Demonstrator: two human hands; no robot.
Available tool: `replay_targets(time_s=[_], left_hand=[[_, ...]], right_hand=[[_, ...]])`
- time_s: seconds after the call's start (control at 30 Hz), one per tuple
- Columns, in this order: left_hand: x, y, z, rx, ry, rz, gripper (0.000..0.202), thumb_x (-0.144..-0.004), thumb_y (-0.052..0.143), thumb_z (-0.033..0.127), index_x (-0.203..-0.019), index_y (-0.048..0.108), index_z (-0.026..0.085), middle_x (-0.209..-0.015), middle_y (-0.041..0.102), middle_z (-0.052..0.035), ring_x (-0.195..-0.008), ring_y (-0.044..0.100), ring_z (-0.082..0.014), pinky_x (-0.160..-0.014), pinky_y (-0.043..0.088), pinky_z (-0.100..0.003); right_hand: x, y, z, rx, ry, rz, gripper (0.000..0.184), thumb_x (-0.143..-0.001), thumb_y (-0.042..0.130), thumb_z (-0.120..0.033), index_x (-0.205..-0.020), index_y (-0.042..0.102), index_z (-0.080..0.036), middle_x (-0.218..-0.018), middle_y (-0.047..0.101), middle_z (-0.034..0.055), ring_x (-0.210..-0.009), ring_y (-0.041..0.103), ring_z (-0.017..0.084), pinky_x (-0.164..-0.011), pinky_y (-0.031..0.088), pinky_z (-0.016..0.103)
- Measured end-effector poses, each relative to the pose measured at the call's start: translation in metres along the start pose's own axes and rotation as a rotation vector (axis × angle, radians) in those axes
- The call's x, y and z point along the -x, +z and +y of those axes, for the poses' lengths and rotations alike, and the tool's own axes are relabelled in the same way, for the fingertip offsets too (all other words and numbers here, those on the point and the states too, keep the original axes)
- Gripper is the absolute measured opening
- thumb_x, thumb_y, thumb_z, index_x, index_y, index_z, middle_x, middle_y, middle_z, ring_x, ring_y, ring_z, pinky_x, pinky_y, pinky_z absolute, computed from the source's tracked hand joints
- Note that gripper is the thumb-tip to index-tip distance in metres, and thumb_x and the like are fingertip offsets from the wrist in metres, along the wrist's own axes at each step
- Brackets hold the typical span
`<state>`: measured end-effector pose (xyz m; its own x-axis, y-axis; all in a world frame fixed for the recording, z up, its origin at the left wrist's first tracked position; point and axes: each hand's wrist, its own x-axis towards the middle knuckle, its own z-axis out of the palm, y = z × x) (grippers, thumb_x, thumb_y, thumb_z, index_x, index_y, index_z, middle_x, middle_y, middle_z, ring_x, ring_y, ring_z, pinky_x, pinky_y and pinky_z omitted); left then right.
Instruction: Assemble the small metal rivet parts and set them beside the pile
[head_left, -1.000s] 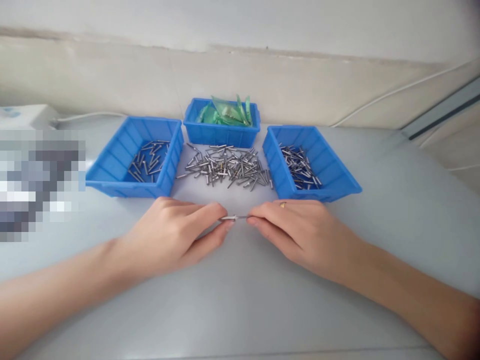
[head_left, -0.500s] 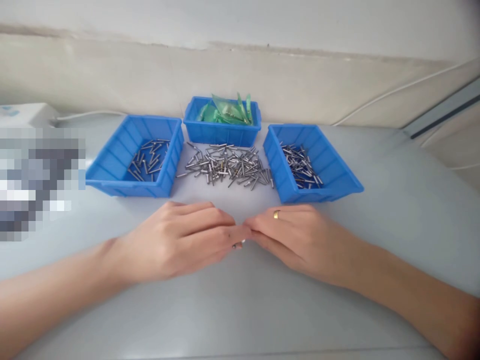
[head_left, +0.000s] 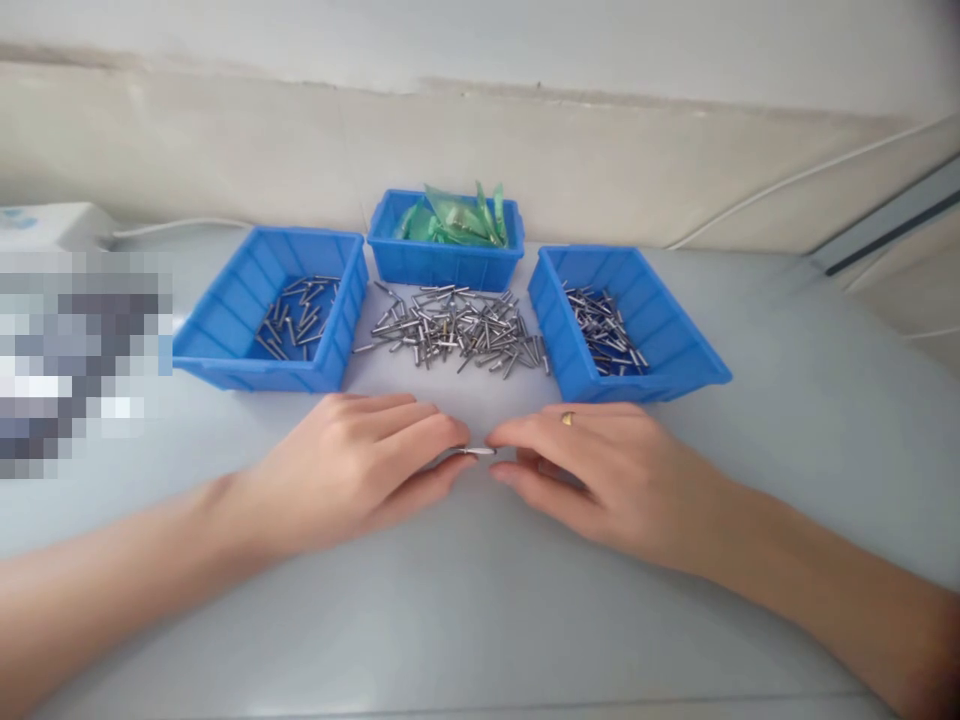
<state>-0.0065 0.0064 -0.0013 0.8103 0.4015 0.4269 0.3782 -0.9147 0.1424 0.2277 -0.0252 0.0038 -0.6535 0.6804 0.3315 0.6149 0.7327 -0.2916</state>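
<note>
A slim silver rivet (head_left: 480,451) is pinched between the thumb and forefinger of my left hand (head_left: 367,460), with its thicker end pointing right. Facing it is my right hand (head_left: 600,465), which wears a gold ring. Its thumb and forefinger are parted around the rivet's tip; whether the forefinger touches it I cannot tell. Just beyond both hands, a loose pile of similar rivets (head_left: 457,330) lies on the grey table (head_left: 450,620).
Blue bins stand left (head_left: 300,378) and right (head_left: 637,388) of the pile, each holding rivets. Behind it, a third blue bin (head_left: 446,268) holds green plastic packets (head_left: 457,222). A wall (head_left: 247,150) runs along the back. A pixelated area covers the far left.
My fingertips were together, mostly hiding the rivet. Now my right thumb and forefinger have parted, and the rivet shows in my left pinch.
</note>
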Motion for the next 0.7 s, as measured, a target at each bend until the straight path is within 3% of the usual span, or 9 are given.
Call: replay_targets(time_s=[0.2, 0.43, 0.7], left_hand=[[0.0013, 0.0019, -0.0011, -0.009, 0.012, 0.001, 0.01, -0.097, 0.05, 0.022, -0.093, 0.056, 0.016, -0.067, 0.056, 0.0029, -0.057, 0.054, -0.0105, -0.053, 0.036, -0.023], [0.0009, 0.0023, -0.0006, -0.009, -0.046, -0.026, 0.028, -0.097, 0.048, 0.031, -0.074, 0.053, 0.017, -0.058, 0.049, 0.004, -0.05, 0.049, -0.0102, -0.049, 0.032, -0.024], [-0.0002, 0.001, 0.0015, 0.0, -0.019, 0.048, 0.015, -0.095, 0.051, 0.021, -0.082, 0.055, 0.017, -0.059, 0.049, 0.0047, -0.05, 0.047, -0.0097, -0.048, 0.032, -0.024]], right_hand=[[-0.0001, 0.0015, 0.0012, 0.008, -0.003, -0.027, 0.018, -0.099, 0.047, -0.022, -0.09, 0.062, -0.016, -0.071, 0.065, -0.0024, -0.064, 0.062, 0.012, -0.059, 0.039, 0.026], [-0.0005, 0.003, 0.0003, 0.052, 0.031, 0.033, 0.018, -0.096, 0.05, -0.021, -0.083, 0.061, -0.017, -0.063, 0.058, -0.0042, -0.058, 0.058, 0.011, -0.056, 0.037, 0.026], [0.0006, 0.002, 0.0038, 0.045, 0.035, -0.013, 0.019, -0.096, 0.049, -0.021, -0.082, 0.061, -0.016, -0.062, 0.056, -0.0037, -0.057, 0.056, 0.012, -0.055, 0.036, 0.027]])
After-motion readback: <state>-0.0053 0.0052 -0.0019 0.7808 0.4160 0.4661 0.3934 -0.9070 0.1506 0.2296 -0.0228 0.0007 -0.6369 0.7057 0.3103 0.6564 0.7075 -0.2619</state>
